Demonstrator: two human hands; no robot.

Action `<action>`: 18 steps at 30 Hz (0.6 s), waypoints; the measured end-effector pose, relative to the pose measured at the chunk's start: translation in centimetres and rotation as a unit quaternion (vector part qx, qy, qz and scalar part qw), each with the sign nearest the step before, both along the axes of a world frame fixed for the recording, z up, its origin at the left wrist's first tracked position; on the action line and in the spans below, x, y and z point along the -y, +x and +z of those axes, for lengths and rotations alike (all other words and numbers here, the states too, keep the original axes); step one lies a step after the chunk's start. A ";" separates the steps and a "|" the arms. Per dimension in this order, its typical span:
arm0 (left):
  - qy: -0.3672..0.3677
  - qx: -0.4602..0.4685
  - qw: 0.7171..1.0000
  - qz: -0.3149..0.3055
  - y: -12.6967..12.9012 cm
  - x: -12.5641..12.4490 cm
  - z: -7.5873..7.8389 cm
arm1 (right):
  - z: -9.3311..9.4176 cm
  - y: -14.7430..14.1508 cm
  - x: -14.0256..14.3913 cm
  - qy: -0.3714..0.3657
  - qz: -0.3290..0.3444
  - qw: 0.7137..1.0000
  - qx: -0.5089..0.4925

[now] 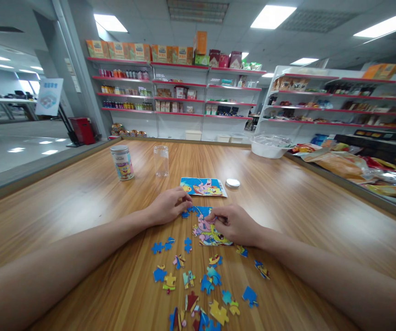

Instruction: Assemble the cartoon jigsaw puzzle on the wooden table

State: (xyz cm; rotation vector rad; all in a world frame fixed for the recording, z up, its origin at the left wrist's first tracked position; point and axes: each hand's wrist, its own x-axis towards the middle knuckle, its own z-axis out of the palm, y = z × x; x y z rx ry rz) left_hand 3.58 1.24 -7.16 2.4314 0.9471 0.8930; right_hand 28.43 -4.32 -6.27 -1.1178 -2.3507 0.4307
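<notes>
Hands at the assembled puzzle section [209, 232] — left hand [168, 207] curled over its upper-left edge, right hand [234, 224] pinching a puzzle piece [215, 216] at its top. Pieces: thin, light, stiff card, best taken by the edges. Loose pieces [203, 285] scattered nearer on wooden worktop [80, 207]; reference picture [203, 187], tin [122, 162] beyond — shop shelves [180, 92] behind.

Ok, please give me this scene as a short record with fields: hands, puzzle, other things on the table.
left hand: left hand rests on blue pieces at the assembled part's edge
right hand: right hand pinches a piece onto the assembled part
loose pieces: loose pieces scattered nearer the person
reference: picture card
containers: printed can, clear tube, round lid
surface: wooden table
</notes>
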 end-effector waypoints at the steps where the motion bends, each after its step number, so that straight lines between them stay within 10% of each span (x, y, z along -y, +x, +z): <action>1: 0.012 0.017 1.000 -0.007 -0.1 0.0 0.1 | 0.0 0.0 0.0 0.000 0.001 1.000 -0.001; 8: 0.054 0.050 0.990 -0.119 -0.5 -0.2 -0.3 | -0.1 0.0 -0.1 0.002 0.003 1.000 -0.005; 18: 0.070 0.048 0.989 -0.119 -0.6 -0.2 -0.4 | -0.3 0.0 -0.1 0.005 0.004 1.000 -0.005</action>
